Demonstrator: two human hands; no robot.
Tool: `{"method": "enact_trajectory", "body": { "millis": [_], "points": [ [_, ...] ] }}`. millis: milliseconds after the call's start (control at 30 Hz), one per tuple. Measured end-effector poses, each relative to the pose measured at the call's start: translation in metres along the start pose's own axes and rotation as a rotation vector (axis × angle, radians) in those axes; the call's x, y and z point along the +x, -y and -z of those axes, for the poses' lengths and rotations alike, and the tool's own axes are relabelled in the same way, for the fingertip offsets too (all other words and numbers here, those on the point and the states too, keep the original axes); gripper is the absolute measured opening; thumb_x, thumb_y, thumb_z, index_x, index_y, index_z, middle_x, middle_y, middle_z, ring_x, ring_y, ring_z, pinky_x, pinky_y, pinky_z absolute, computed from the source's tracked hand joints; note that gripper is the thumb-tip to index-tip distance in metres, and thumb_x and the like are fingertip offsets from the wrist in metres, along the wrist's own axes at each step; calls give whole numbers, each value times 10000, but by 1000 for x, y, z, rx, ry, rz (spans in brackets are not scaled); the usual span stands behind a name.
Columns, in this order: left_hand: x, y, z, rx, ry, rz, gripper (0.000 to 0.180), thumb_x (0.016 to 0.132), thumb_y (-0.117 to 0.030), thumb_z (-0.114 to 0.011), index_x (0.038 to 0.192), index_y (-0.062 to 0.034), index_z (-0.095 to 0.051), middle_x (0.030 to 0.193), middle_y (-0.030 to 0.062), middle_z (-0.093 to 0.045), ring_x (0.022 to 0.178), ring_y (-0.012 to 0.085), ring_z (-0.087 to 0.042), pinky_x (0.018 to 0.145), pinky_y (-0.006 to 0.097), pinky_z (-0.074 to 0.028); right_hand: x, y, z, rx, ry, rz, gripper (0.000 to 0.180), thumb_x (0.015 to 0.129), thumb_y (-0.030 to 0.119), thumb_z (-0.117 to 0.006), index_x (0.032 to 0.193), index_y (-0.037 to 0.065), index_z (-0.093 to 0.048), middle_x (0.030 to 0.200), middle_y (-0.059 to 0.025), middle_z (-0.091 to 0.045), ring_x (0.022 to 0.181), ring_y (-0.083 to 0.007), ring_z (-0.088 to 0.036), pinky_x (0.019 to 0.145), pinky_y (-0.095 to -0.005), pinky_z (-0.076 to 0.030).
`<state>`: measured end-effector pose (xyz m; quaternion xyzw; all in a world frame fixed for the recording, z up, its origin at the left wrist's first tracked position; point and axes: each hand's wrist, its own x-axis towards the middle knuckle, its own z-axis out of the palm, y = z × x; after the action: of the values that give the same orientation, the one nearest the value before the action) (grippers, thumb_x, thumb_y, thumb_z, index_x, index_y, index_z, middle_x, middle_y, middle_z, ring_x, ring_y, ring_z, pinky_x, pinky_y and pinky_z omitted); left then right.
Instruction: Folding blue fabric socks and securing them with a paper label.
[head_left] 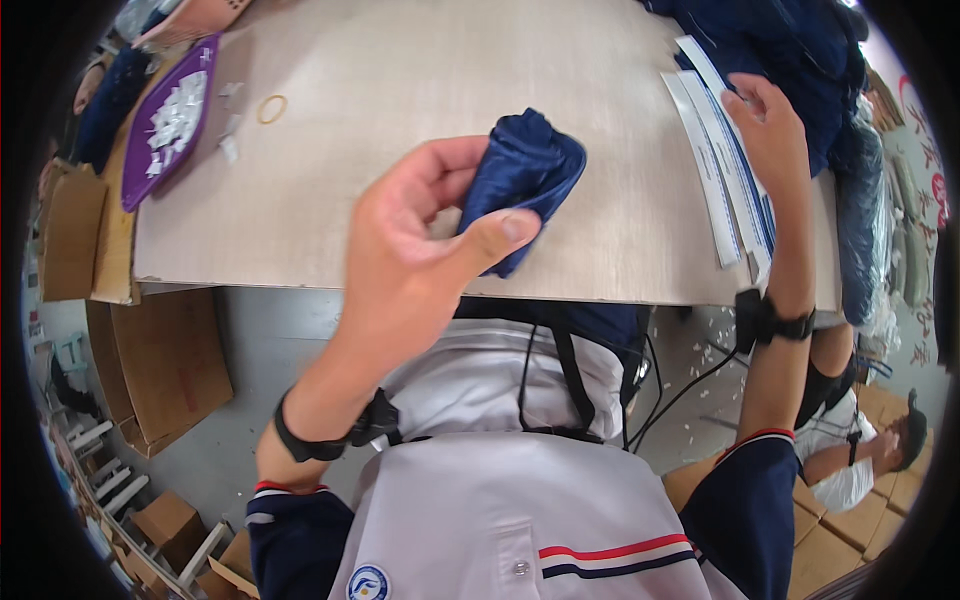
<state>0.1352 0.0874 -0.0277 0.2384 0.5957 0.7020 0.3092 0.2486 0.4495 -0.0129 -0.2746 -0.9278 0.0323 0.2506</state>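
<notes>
My left hand is closed round a small rolled bundle of shiny navy fabric, raised over the near part of the table. Its thumb presses on the front of the bundle. At the right side, my right hand reaches over long white paper strips with blue edging. The fingers of that hand are curved and apart, with the tips at the edge of the uppermost strip; whether they touch it I cannot tell. Beside this hand lies a heap of navy fabric.
The pale table carries a rubber band and a purple tray of small white pieces. Cardboard boxes stand below left. At the lower right, another person sits near more boxes. A black cable hangs near my right wrist.
</notes>
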Motion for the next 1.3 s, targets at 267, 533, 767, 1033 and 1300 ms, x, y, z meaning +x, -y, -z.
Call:
{"method": "enact_trajectory", "body": {
  "millis": [267,533,767,1033,1300],
  "points": [
    [5,15,-1,-470,74,61,535,948,-314,-761,1318,32,-589,1175,172,-722,1019,177,-715,904,298,-574,26,0,-14,-61,285,-321,317,917,220,-736,1175,36,-745,992,-132,-754,870,-241,-709,844,-318,-524],
    [7,15,-5,-557,125,92,505,977,-316,-724,1327,25,-592,1162,162,-724,982,160,-720,870,293,-589,-2,52,39,542,-194,-111,265,975,127,-688,1212,16,-731,1004,-43,-735,866,-85,-647,773,-217,-501],
    [-3,40,-5,-859,133,226,502,970,-95,-681,1432,-11,-504,1313,118,-661,1210,197,-647,1034,353,-523,-68,185,62,941,462,86,419,926,-44,-655,1342,-31,-602,864,1,-630,767,-32,-554,667,-167,-410],
    [-3,55,-9,-1017,197,252,489,1005,-202,-679,1431,-34,-506,1284,87,-676,1186,174,-654,1020,332,-529,-71,187,59,969,425,-42,581,852,-96,-677,1410,-42,-525,774,-4,-611,712,-40,-552,639,-177,-403],
    [2,41,-11,-1002,261,210,550,1004,-286,-675,1446,-23,-479,1284,82,-675,1176,161,-657,1017,328,-531,-66,175,39,584,-6,370,486,805,-44,-775,1272,-6,-646,786,-34,-623,745,-122,-625,728,-209,-479]
  ]
}}
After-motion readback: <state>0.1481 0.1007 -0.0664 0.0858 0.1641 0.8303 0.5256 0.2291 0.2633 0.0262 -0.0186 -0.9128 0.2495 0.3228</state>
